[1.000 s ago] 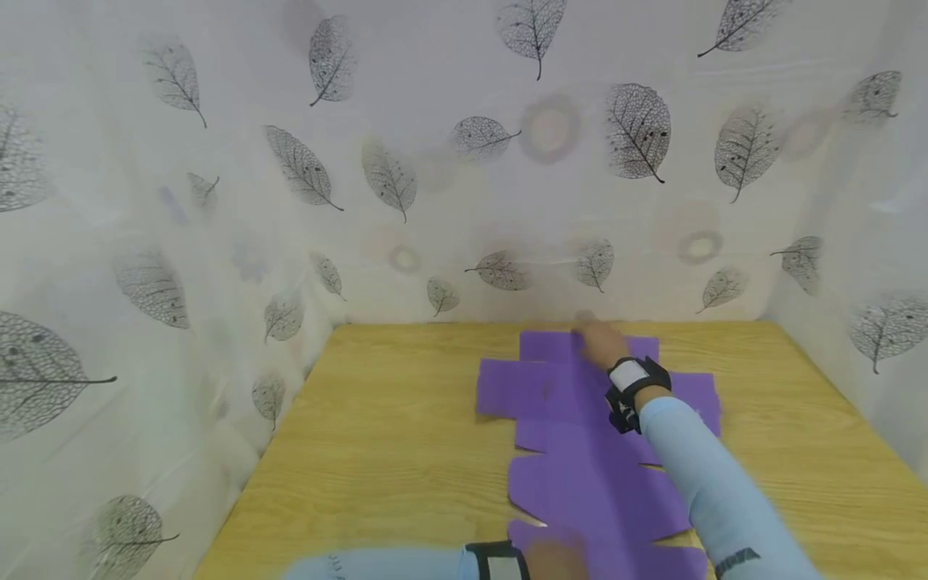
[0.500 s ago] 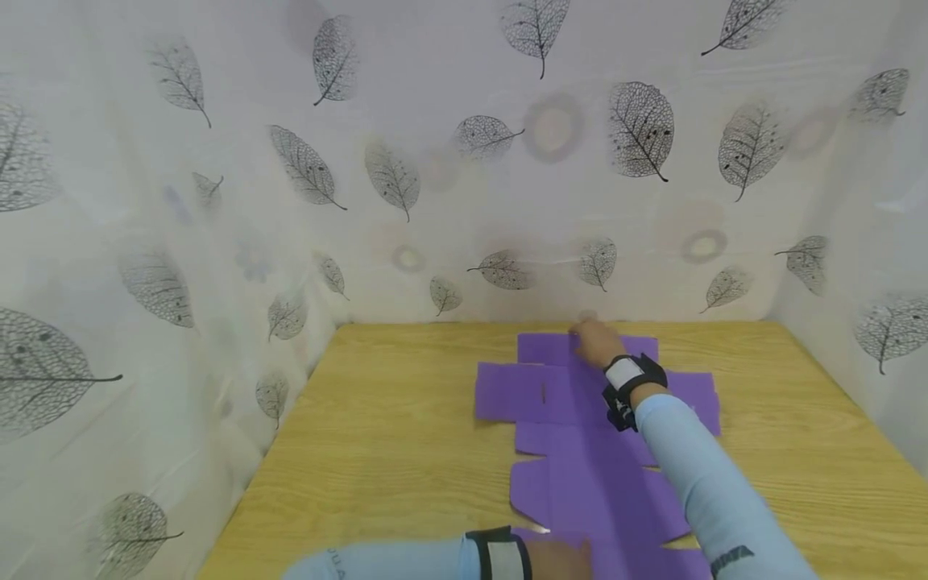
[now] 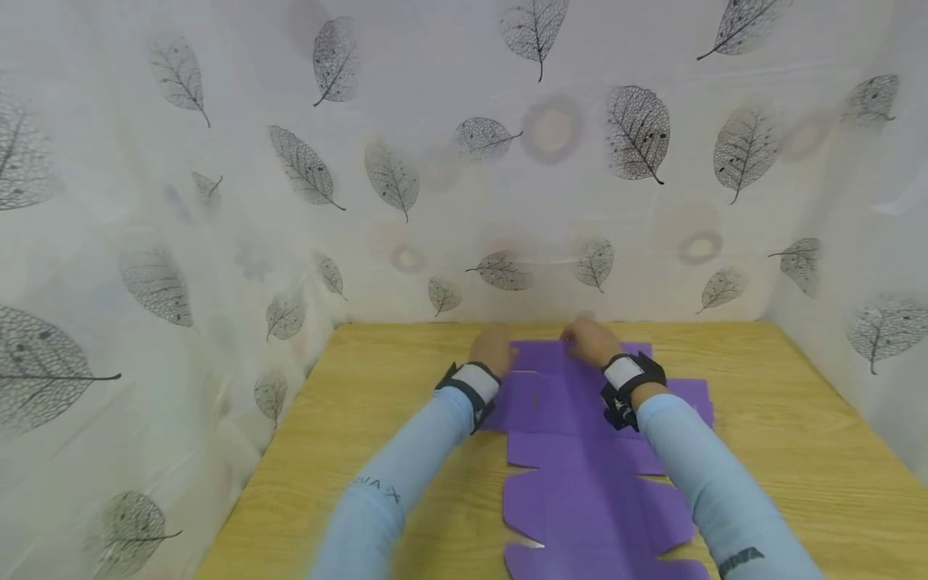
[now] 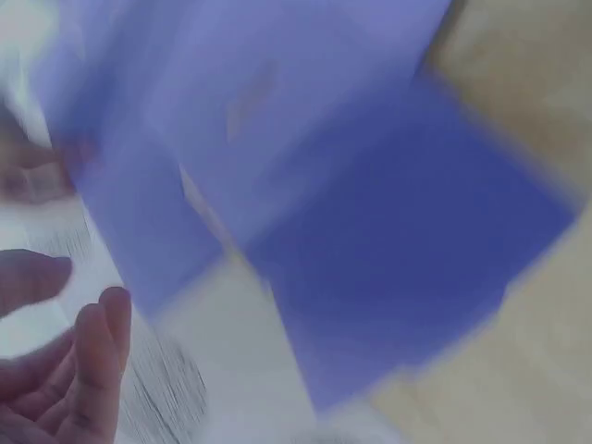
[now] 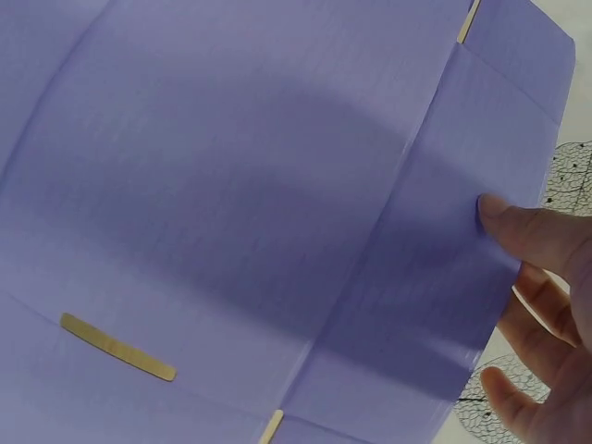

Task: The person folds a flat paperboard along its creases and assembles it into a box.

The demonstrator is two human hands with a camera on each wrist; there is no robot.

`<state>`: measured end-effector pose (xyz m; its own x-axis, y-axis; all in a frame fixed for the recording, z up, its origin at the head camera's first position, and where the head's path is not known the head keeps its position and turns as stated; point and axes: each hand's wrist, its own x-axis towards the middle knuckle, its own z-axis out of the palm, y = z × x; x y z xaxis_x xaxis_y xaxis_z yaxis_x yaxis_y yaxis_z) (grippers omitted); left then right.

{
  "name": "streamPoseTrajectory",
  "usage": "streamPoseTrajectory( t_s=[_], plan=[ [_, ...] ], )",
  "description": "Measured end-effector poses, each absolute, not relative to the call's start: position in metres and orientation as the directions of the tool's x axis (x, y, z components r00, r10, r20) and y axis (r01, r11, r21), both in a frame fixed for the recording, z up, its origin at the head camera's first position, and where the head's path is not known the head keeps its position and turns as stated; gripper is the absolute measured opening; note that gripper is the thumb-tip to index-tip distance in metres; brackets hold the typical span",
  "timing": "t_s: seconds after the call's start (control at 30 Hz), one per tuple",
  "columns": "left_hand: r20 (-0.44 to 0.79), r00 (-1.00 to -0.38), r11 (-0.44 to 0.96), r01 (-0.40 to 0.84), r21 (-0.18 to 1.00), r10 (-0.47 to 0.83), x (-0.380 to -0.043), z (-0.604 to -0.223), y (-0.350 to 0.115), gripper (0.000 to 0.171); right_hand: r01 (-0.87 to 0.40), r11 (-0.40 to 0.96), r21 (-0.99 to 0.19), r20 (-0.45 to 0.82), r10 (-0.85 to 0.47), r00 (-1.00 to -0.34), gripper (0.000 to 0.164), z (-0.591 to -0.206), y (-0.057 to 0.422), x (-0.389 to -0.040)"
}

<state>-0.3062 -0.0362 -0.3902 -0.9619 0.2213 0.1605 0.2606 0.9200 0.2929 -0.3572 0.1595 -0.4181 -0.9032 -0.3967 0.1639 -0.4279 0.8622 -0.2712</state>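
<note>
**One pinching, one loose**

Right hand [image 3: 590, 341] pinches the far flap [image 5: 416, 268] of the purple cardboard [image 3: 587, 507]; left hand [image 3: 493, 350], thumb and fingers apart, nearby. Beginning near the table's [image 3: 391, 379] far edge, it seems light, stiffish, foldable; flap edges suit gripping.

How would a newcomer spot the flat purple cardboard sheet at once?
Find the yellow wood-grain table below the white leaf-print backdrop. Down its middle stretches the flat purple cardboard sheet, far edge pinched by the right hand. Solid purple and notched side flaps set it apart from both.
</note>
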Motion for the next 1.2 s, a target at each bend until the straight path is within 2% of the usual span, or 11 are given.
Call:
streamPoseTrajectory(
  t_s=[0.13,0.27,0.57,0.8,0.9,1.03,1.1,1.2],
  plan=[
    [0.127,-0.986,0.93,0.149,0.335,0.112,-0.323,-0.387,-0.036,0.018,-0.429,0.871,-0.241,0.234,-0.376,-0.896,0.023,-0.417,0.156,-0.357],
    [0.131,-0.989,0.934,0.105,0.341,0.064,-0.33,-0.402,-0.031,0.014,-0.414,0.881,-0.229,0.267,-0.352,-0.897,0.02,-0.422,0.153,-0.358],
    [0.191,-0.979,0.927,0.141,0.348,0.077,-0.332,-0.416,-0.029,0.023,-0.385,0.89,-0.244,0.243,-0.328,-0.913,0.021,-0.423,0.152,-0.353],
    [0.226,-0.973,0.889,0.136,0.438,0.038,-0.327,-0.409,-0.027,0.036,-0.383,0.884,-0.268,0.29,-0.305,-0.907,0.021,-0.422,0.15,-0.356],
    [0.252,-0.966,0.878,0.17,0.448,0.058,-0.321,-0.413,-0.021,0.032,-0.398,0.879,-0.264,0.325,-0.308,-0.894,0.019,-0.424,0.147,-0.356],
    [0.251,-0.959,0.886,0.23,0.404,0.134,-0.312,-0.429,-0.008,0.018,-0.431,0.87,-0.24,0.362,-0.332,-0.871,0.015,-0.428,0.144,-0.356],
    [0.238,-0.96,0.882,0.237,0.407,0.148,-0.31,-0.436,-0.004,0.022,-0.439,0.866,-0.24,0.364,-0.339,-0.867,0.014,-0.43,0.143,-0.356],
    [0.19,-0.973,0.846,0.212,0.489,0.134,-0.311,-0.441,-0.01,0.024,-0.436,0.861,-0.262,0.356,-0.334,-0.873,0.014,-0.431,0.144,-0.356]
  ],
)
